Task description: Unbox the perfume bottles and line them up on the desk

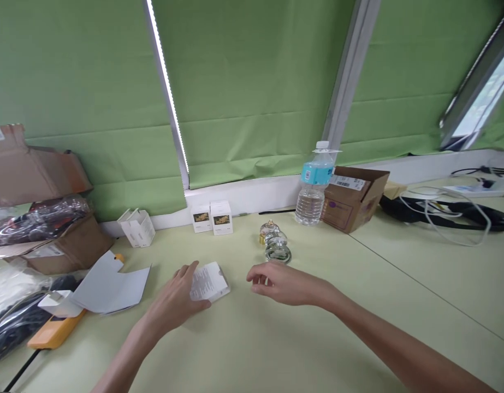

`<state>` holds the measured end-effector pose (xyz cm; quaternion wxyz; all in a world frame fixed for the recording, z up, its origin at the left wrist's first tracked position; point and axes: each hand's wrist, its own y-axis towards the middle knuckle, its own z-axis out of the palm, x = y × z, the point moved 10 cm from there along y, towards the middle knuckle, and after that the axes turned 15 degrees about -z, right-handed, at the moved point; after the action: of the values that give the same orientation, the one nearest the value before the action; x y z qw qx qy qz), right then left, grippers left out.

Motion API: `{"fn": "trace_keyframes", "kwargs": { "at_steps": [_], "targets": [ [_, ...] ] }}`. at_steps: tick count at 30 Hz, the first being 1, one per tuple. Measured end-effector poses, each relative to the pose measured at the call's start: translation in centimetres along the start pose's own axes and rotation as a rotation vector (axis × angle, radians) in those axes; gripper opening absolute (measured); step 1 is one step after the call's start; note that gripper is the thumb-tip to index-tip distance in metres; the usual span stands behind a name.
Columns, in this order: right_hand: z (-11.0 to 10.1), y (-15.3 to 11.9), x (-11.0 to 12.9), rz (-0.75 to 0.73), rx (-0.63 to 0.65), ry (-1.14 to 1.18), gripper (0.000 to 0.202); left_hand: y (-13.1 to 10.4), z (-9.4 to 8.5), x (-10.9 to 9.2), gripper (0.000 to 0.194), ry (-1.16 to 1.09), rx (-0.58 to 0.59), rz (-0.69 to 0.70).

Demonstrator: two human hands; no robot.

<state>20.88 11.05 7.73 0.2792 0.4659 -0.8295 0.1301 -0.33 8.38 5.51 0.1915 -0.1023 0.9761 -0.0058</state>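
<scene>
A small white box (209,279) with grey printed lines lies at a slant on the table in front of me. My left hand (178,297) is at its left end, fingers at the far side and thumb at the near side, closed around it. To the right of the box, my right hand (276,281) hovers over the table with loosely curled fingers. A gap shows between its thumb and forefinger, and I see nothing in it. Just beyond that hand stand clear glass ornaments (278,251) in a row, the farthest with gold trim (269,226).
Two white boxes with pictures (222,218) and other white boxes (137,228) stand along the wall. A water bottle (313,191) is beside an open cardboard box (352,199). Left are papers (112,286), an orange power strip (55,331) and cartons (67,243); right are cables (448,213).
</scene>
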Motion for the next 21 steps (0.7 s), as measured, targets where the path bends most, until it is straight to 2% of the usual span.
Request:
{"fn": "trace_keyframes", "kwargs": {
  "at_steps": [4,7,10,13,16,21],
  "targets": [
    [0.6,0.7,0.6,-0.049,-0.114,0.087,0.04,-1.7,-0.6,-3.5,0.058,-0.043,-0.04,0.106],
    [1.3,1.1,0.4,-0.073,-0.129,0.131,0.041,-3.1,-1.1,-5.7,0.054,-0.053,-0.089,0.193],
    [1.6,1.5,0.2,-0.089,-0.138,0.153,0.037,-4.0,-1.3,-7.1,0.054,-0.044,-0.146,0.259],
    [1.9,1.9,0.6,-0.106,-0.16,0.196,0.035,-4.5,-1.1,-7.7,0.056,-0.024,-0.173,0.291],
    [1.6,2.1,0.8,-0.099,-0.217,0.243,0.029,-4.5,-0.6,-7.7,0.056,-0.003,-0.153,0.286],
    [-0.4,1.7,-1.6,-0.011,-0.358,0.261,0.031,-3.7,-0.7,-6.6,0.054,0.027,-0.125,0.177]
  ]
}}
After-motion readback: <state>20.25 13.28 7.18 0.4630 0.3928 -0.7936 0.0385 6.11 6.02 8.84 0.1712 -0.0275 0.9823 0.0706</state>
